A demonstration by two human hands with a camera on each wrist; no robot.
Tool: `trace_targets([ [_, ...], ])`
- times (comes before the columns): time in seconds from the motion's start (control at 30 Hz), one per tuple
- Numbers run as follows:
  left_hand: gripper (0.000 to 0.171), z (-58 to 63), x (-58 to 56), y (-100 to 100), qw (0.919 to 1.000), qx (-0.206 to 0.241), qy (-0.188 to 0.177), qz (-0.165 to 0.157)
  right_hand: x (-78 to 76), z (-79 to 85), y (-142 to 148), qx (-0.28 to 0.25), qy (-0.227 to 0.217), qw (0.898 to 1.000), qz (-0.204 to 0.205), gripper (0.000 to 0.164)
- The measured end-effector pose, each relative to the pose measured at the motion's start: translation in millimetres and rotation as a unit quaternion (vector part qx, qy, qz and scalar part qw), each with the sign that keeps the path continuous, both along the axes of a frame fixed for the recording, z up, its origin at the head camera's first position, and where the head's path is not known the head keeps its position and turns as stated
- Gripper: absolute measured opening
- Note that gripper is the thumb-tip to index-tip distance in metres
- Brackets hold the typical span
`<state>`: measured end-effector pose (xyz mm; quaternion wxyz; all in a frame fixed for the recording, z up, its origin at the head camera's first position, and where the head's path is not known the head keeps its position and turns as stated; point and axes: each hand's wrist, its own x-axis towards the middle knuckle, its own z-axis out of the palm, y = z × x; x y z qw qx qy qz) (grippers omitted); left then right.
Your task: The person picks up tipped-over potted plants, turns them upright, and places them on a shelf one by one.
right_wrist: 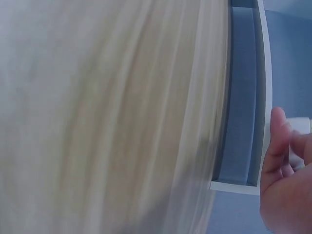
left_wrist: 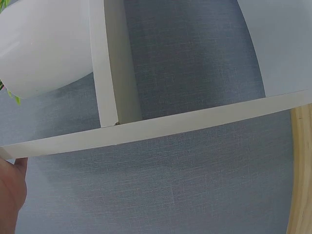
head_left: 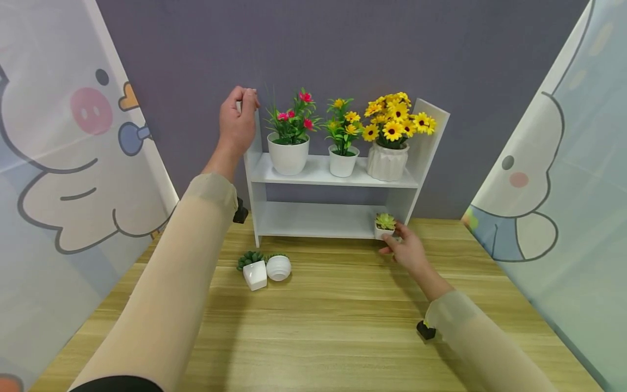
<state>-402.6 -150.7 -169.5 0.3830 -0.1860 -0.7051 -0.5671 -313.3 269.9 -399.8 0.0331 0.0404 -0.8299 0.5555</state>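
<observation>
A white two-tier shelf [head_left: 338, 184] stands against the grey wall. My left hand [head_left: 238, 121] grips the upper end of its left side panel [left_wrist: 161, 126], fingers curled over the top. At the right end of the lower board, my right hand [head_left: 406, 248] holds a small potted succulent [head_left: 385, 224] between thumb and fingers. Its white pot [right_wrist: 298, 126] is partly hidden by the hand in the right wrist view. On the upper board stand a pink-flowered potted plant [head_left: 289, 152], a small yellow-flowered potted plant [head_left: 344, 161] and a potted sunflower plant [head_left: 388, 163].
Two more small potted succulents lie tipped on the wooden table [head_left: 323, 326], left of centre: one in a square white pot [head_left: 256, 275], one in a round white pot [head_left: 279, 268]. Cartoon-printed curtains [head_left: 63, 163] hang at both sides.
</observation>
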Motion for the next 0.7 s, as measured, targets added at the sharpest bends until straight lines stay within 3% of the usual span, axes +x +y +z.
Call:
trace_targets([
  [0.27,0.029,0.4,0.6,-0.2,1.0000,0.003,-0.006,-0.001,-1.4,-3.6,-3.5,-0.001,-0.005,1.000,-0.031,0.056],
  [0.7,0.029,1.8,3.2,1.0,0.9999,0.013,-0.005,-0.005,-4.1,-3.7,-9.8,-0.010,-0.009,0.998,-0.055,0.062],
])
